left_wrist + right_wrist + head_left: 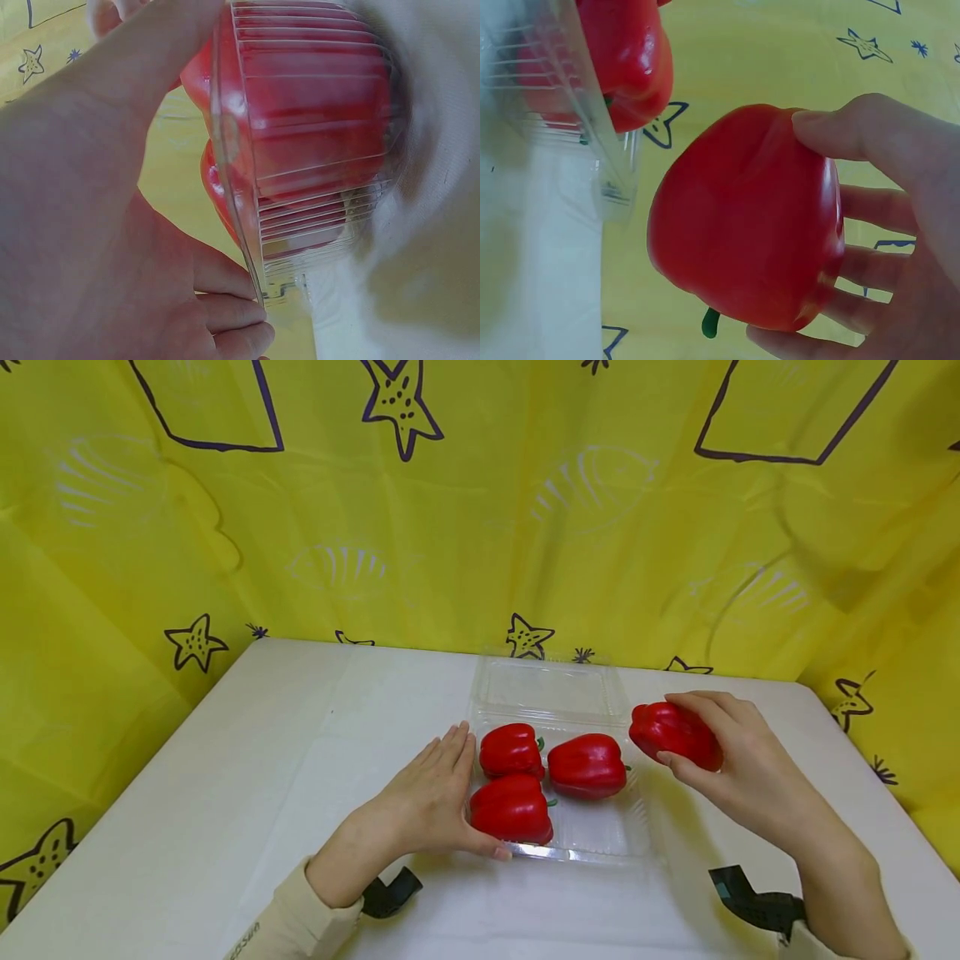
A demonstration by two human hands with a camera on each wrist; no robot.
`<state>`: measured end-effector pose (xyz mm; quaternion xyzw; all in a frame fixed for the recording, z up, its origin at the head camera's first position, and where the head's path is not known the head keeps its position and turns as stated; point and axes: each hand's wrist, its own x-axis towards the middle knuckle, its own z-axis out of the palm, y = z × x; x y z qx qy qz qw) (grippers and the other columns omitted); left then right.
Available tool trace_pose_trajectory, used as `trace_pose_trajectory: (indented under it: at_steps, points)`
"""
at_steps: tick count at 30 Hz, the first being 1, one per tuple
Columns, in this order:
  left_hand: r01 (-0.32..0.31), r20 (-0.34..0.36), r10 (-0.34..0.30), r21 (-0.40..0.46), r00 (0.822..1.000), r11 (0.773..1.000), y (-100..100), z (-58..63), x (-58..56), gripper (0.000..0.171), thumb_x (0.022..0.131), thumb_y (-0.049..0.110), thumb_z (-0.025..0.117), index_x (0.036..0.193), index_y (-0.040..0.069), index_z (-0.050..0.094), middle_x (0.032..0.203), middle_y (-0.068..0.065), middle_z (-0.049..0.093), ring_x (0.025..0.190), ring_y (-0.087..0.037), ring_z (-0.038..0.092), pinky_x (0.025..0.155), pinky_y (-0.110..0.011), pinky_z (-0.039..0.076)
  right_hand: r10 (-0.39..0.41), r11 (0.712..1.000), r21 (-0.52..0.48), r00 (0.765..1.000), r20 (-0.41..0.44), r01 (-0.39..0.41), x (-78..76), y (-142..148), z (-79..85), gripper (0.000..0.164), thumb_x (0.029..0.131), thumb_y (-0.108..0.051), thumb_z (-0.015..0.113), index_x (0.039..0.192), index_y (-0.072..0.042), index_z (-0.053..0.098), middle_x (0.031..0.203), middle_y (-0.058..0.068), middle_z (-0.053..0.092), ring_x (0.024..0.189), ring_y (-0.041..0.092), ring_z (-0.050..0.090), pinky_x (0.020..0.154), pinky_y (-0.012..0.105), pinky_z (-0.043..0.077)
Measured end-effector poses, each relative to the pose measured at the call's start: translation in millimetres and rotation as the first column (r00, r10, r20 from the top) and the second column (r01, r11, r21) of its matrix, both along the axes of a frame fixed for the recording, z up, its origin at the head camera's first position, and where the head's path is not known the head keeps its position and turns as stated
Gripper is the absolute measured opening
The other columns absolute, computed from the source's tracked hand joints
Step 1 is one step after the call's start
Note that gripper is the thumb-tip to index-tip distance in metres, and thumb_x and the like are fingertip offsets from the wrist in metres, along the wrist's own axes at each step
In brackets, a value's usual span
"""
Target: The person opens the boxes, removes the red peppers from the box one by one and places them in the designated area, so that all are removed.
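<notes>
A clear plastic clamshell container [600, 839] lies on the table, its lid [550, 687] folded back toward the curtain. Three red bell peppers sit inside: one at the back left [512, 750], one at the front left [512, 810] and one on the right [588, 766]. My left hand [431, 797] rests along the container's left side, fingers straight, thumb at the front rim. To the right of the container, my right hand [731, 747] grips another red bell pepper [742, 217] between thumb and fingers, raised above the table. Its green stem shows in the right wrist view.
The white table [187, 827] extends to both sides of the container. Behind and beside it hangs a yellow curtain [450, 527] with stars and fish drawn on it. A black camera mount [757, 900] sits at the right wrist, another [392, 893] at the left.
</notes>
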<state>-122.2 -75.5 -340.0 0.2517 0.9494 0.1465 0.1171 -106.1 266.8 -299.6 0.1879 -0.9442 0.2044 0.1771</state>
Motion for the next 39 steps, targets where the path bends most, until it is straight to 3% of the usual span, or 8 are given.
trace_pose_trajectory:
  at_steps: [5, 9, 20, 30, 39]
  points:
    - [-0.005, 0.007, 0.005, 0.001, 1.000, 1.000, -0.1, -0.1, -0.4, 0.134, 0.064, 0.077, 0.074, 0.156, -0.002, 0.017, 0.166, -0.016, 0.014, 0.155, -0.030, 0.011, 0.125, -0.048, 0.018, -0.022, 1.000, 0.012, 1.000, -0.005, 0.022, -2.6, 1.7, -3.6, 0.065, 0.075, -0.007, 0.084, 0.132, -0.001, 0.055, 0.130, 0.021, 0.053, 0.116, 0.040, 0.044, 0.071, 0.056, 0.059]
    - [-0.004, 0.008, 0.004, -0.004, 1.000, 1.000, 0.2, 0.0, -1.1, 0.133, 0.065, 0.077, 0.073, 0.157, -0.001, 0.018, 0.166, -0.016, 0.015, 0.155, -0.030, 0.012, 0.125, -0.049, 0.019, -0.040, 0.999, 0.013, 0.999, -0.011, 0.040, -6.0, 4.3, -7.6, 0.066, 0.074, -0.003, 0.083, 0.133, 0.001, 0.054, 0.133, 0.024, 0.051, 0.118, 0.044, 0.042, 0.075, 0.064, 0.056]
    - [-0.001, 0.001, 0.001, -0.012, 1.000, 1.000, -0.4, 0.8, -1.2, 0.133, 0.065, 0.077, 0.073, 0.157, -0.002, 0.018, 0.166, -0.016, 0.016, 0.155, -0.031, 0.013, 0.125, -0.049, 0.020, -0.060, 0.997, 0.055, 0.998, -0.022, 0.061, -18.3, 15.0, -22.6, 0.066, 0.070, 0.002, 0.084, 0.130, 0.004, 0.054, 0.132, 0.028, 0.049, 0.119, 0.047, 0.040, 0.078, 0.068, 0.053]
    - [0.004, 0.004, -0.004, -0.016, 1.000, 1.000, -2.0, -0.1, -0.9, 0.133, 0.065, 0.078, 0.073, 0.157, -0.001, 0.018, 0.166, -0.016, 0.016, 0.155, -0.031, 0.013, 0.124, -0.050, 0.020, -0.114, 0.987, 0.122, 0.989, 0.093, 0.103, -23.9, 24.5, -38.0, 0.062, 0.074, -0.002, 0.082, 0.129, 0.006, 0.055, 0.132, 0.033, 0.045, 0.118, 0.053, 0.038, 0.083, 0.071, 0.050]
    - [0.006, -0.006, -0.006, -0.017, 1.000, 1.000, -1.5, -0.8, -1.3, 0.133, 0.065, 0.079, 0.071, 0.156, -0.002, 0.018, 0.166, -0.016, 0.016, 0.155, -0.032, 0.012, 0.124, -0.050, 0.020, -0.174, 0.973, 0.183, 0.967, 0.184, 0.140, -28.4, 30.1, -43.4, 0.063, 0.078, -0.007, 0.081, 0.132, 0.009, 0.053, 0.130, 0.036, 0.043, 0.117, 0.056, 0.036, 0.086, 0.071, 0.049]
